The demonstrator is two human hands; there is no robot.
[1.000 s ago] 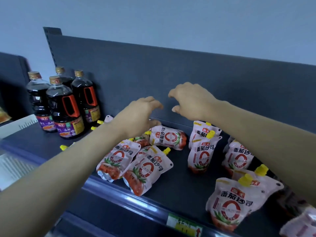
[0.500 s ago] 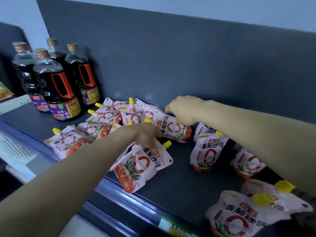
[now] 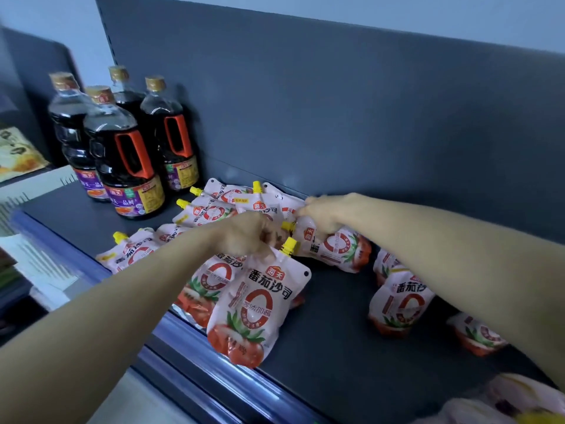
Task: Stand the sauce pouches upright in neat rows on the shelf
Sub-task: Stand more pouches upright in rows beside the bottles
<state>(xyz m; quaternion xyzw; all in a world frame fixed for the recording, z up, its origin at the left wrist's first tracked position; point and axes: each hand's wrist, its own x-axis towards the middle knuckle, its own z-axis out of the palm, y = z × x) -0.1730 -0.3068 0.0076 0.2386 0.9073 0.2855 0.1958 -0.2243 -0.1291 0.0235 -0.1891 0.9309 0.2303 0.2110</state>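
While my left hand [image 3: 247, 237] curls its fingers and pinches the top seam of a white-and-red plastic front pouch [image 3: 253, 304], just beside its yellow spout [image 3: 289, 244], that pouch's long axis runs from the front edge of the dark grey shelf [image 3: 321, 338] toward the back. Its spout points away from me and its tomato-printed base is at the front rail, so the pouch stretches from my grip toward me. My right hand [image 3: 325, 215] is curled over the spout end of a sideways pouch [image 3: 339, 250], which lies along the shelf with its spout pointing left and its base to the right of my fingers. Heaped pouches [image 3: 214, 206] lie toward the back left. Dark soy-sauce bottles [image 3: 122, 157] with orange handles stand at the back-left corner.
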